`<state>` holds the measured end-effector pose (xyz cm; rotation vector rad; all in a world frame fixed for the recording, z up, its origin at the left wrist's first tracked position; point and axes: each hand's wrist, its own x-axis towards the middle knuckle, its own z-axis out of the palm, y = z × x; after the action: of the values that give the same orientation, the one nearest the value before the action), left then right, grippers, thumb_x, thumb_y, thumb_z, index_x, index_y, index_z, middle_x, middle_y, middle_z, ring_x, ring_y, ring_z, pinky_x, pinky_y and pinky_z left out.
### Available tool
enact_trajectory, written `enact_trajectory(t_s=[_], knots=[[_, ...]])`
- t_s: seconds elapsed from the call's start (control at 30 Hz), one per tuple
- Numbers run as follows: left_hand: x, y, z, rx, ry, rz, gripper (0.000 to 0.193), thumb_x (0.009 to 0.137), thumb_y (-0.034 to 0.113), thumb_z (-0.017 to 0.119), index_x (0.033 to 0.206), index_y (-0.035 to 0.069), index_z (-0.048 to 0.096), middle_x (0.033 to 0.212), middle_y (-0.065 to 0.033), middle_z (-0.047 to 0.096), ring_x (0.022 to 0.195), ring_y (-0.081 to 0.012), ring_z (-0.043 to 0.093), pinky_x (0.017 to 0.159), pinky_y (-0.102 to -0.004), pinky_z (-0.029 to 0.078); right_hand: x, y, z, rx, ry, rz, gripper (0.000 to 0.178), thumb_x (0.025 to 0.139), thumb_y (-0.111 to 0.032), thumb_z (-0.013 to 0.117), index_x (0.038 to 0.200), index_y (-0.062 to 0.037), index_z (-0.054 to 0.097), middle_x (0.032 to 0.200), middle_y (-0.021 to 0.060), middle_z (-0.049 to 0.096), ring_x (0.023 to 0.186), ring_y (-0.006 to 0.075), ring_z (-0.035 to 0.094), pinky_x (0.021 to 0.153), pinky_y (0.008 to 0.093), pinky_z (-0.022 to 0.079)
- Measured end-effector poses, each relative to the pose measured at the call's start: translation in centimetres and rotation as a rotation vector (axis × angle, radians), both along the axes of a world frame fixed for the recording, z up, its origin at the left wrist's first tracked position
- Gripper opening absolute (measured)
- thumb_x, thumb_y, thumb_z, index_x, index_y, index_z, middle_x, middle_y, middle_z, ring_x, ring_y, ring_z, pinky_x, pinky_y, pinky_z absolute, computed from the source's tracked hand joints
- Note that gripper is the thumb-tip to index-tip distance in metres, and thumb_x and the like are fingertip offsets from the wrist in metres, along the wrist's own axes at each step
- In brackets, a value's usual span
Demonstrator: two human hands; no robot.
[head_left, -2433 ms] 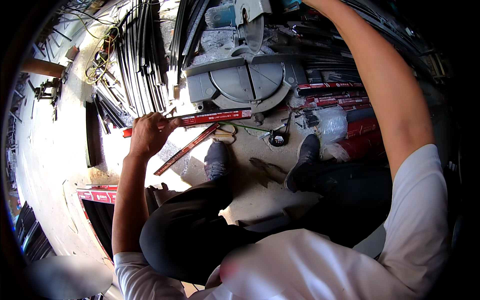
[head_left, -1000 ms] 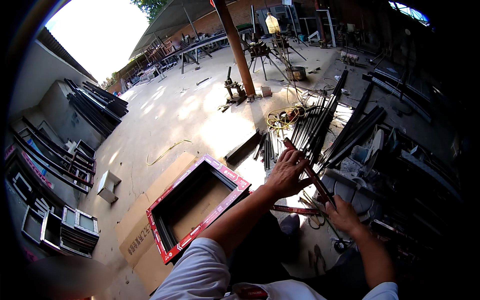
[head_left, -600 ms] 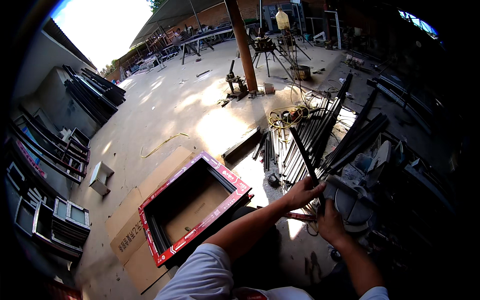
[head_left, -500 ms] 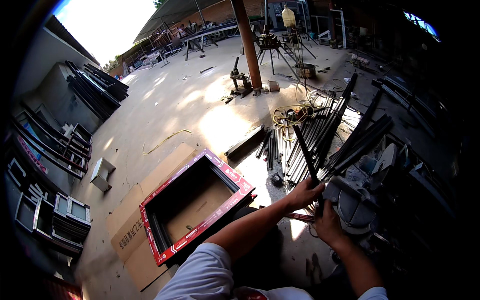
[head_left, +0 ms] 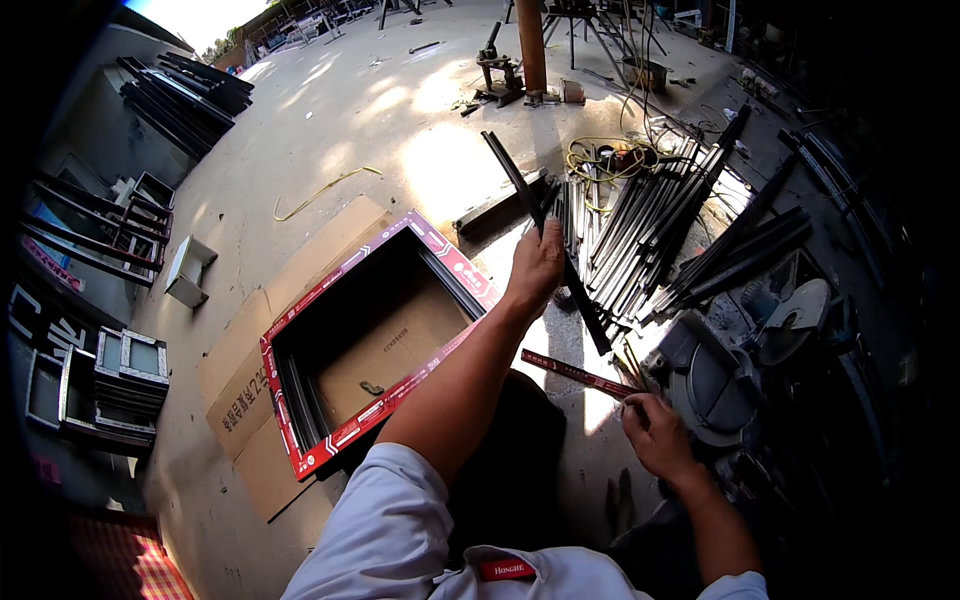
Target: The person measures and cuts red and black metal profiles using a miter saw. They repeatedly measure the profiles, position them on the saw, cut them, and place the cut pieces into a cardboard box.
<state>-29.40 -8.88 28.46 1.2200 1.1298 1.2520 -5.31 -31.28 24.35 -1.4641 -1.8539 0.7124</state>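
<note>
My left hand (head_left: pixel 538 264) grips a long black profile bar (head_left: pixel 514 172). The bar slants through the air, its upper end over the pale floor and its lower end over a pile of bars. My right hand (head_left: pixel 656 432) is lower right, fingers curled at the near end of a narrow strip with red film (head_left: pixel 572 372); the fingers look closed on that end. To the left of my hands lies a rectangular black frame with red printed film (head_left: pixel 352 430). My left forearm crosses its right edge. A small dark piece (head_left: pixel 372 388) lies inside the frame.
Flattened cardboard (head_left: pixel 236 400) lies beneath the frame. Many black bars (head_left: pixel 640 235) are heaped ahead on the right, with a yellow hose (head_left: pixel 590 165) beyond. A cutting saw (head_left: pixel 712 385) stands beside my right hand. Small window frames (head_left: pixel 132 358) lean at left. A post (head_left: pixel 531 50) rises ahead.
The black bar has swung left and away from the saw in my left hand. My right hand has let go of it and is now at the red strip. The view has tipped downward.
</note>
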Motion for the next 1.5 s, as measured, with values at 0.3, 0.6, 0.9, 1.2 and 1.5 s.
enact_trajectory(t_s=[0.3, 0.6, 0.9, 1.2, 1.5], knots=[[-15.7, 3.7, -13.5, -0.349, -0.124, 0.525, 0.045, 0.103, 0.049, 0.06, 0.096, 0.005, 0.064, 0.071, -0.0022, 0.059, 0.053, -0.0149, 0.055, 0.048, -0.0322, 0.041, -0.4, -2.4, -3.5, -0.317, -0.09, 0.109, 0.021, 0.101, -0.018, 0.067, 0.113, -0.0012, 0.07, 0.096, 0.0189, 0.072, 0.086, 0.0343, 0.073, 0.078, 0.0429, 0.057], [-21.4, 5.9, -18.1, -0.46, 0.023, 0.561, 0.05, 0.104, 0.052, 0.06, 0.089, 0.004, 0.065, 0.071, -0.0038, 0.059, 0.056, -0.0157, 0.052, 0.053, -0.0338, 0.039, -6.7, -2.3, -10.9, -0.403, -0.075, 0.213, 0.028, 0.093, -0.007, 0.066, 0.12, -0.0021, 0.069, 0.107, 0.0217, 0.072, 0.097, 0.0444, 0.07, 0.084, 0.0474, 0.056], [-22.4, 9.5, -21.3, -0.43, 0.18, 0.63, 0.06, 0.102, 0.046, 0.061, 0.082, -0.01, 0.071, 0.078, -0.0136, 0.069, 0.067, -0.023, 0.063, 0.062, -0.0431, 0.047, -7.7, 0.4, -11.3, -0.409, -0.02, 0.344, 0.033, 0.091, -0.012, 0.066, 0.123, -0.002, 0.067, 0.116, 0.0234, 0.07, 0.111, 0.0465, 0.067, 0.094, 0.0476, 0.055], [-21.2, 9.5, -20.9, -0.425, 0.148, 0.626, 0.062, 0.099, 0.044, 0.06, 0.083, -0.015, 0.069, 0.073, -0.0129, 0.066, 0.066, -0.0204, 0.059, 0.062, -0.043, 0.046, -8.5, 2.0, -10.9, -0.644, 0.07, 0.264, 0.032, 0.097, -0.02, 0.063, 0.124, -0.0028, 0.066, 0.118, 0.0234, 0.07, 0.112, 0.0441, 0.068, 0.095, 0.0444, 0.054], [-22.0, 9.9, -21.6, -0.409, 0.294, 0.673, 0.052, 0.102, 0.045, 0.06, 0.078, 0.0, 0.07, 0.069, -0.0055, 0.062, 0.056, -0.017, 0.053, 0.052, -0.038, 0.038, -7.8, 0.1, -14.5, -0.58, 0.135, 0.277, 0.033, 0.096, -0.02, 0.064, 0.124, -0.0038, 0.067, 0.119, 0.022, 0.071, 0.113, 0.0435, 0.069, 0.096, 0.0445, 0.055]])
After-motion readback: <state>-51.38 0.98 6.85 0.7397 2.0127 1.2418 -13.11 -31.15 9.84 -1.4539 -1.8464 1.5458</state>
